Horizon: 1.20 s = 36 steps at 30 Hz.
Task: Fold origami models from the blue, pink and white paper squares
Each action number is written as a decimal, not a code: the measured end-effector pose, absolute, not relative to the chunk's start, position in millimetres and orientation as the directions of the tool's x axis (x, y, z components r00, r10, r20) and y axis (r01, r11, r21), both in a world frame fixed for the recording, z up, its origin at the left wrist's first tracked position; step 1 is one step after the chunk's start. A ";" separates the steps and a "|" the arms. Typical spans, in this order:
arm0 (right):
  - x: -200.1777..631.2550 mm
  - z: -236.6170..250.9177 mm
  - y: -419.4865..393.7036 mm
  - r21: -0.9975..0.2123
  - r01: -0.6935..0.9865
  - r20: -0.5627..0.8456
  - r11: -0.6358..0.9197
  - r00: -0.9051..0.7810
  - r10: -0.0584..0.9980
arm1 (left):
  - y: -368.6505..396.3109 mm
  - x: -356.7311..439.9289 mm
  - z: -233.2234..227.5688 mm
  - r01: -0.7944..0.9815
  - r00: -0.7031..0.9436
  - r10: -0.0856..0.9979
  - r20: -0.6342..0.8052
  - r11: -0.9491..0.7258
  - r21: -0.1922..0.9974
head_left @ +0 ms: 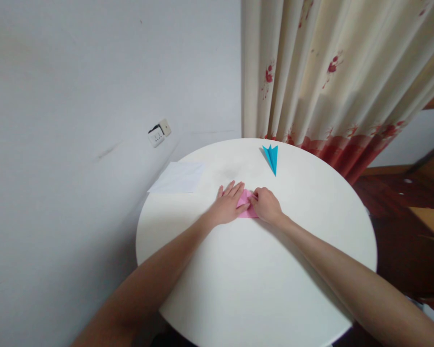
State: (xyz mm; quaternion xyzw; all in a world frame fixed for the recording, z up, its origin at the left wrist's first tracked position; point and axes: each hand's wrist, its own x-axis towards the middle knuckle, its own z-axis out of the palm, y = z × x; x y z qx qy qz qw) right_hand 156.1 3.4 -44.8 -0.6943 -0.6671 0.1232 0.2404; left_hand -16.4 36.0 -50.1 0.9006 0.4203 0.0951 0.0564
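A folded sheet of pink paper (248, 212) lies on the round white table (217, 284), partly covered by both hands. My left hand (227, 205) rests flat on its left part, fingers stretched out and spread. At the right side of the pink paper, my right hand (266, 203) is closed, with thumb and fingers pinching the paper's upper right part. Exactly which fold it grips is hidden by the fingers. Beyond my right hand lies a blue paper plane (272, 159), its narrow tip pointing toward me.
White paper (177, 177) lies at the table's far left edge. Close by on the left is a wall with a socket (156, 137). A cream curtain (311, 72) with red patterns hangs behind the table. Wooden furniture (432, 221) stands to the right.
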 end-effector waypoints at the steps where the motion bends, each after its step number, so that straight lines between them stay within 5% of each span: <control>1: 156.6 -46.1 5.0 -0.540 0.842 0.164 0.013 0.090 0.982 | 36.0 -16.4 -48.9 0.748 0.620 0.772 0.140 -0.636 0.193; 8: 166.5 -54.4 17.4 -0.776 0.606 0.324 0.177 0.142 0.935 | 43.2 -28.5 -32.5 0.739 0.455 0.808 0.373 -0.577 0.348; 11: 168.9 -55.3 18.5 -0.819 0.525 0.361 0.231 0.160 0.919 | 54.0 -37.5 -28.6 0.643 0.342 0.822 0.455 -0.558 0.525; 14: 168.6 -54.1 17.0 -0.834 0.476 0.393 0.279 0.160 0.905 | 62.6 -43.2 -26.4 0.414 0.149 0.899 0.412 -0.435 0.799; 17: 167.3 -52.6 15.4 -0.839 0.449 0.410 0.308 0.150 0.900 | 62.4 -43.6 -22.3 0.227 0.104 0.960 0.260 -0.278 0.934; 29: 164.6 -48.6 12.9 -0.851 0.401 0.433 0.341 0.166 0.886 | 51.1 -30.8 -21.8 0.022 0.145 0.975 0.169 -0.174 0.984; 36: 162.8 -44.6 11.4 -0.868 0.360 0.433 0.342 0.214 0.875 | 47.5 -31.4 -21.7 0.047 0.144 0.950 0.277 -0.286 0.957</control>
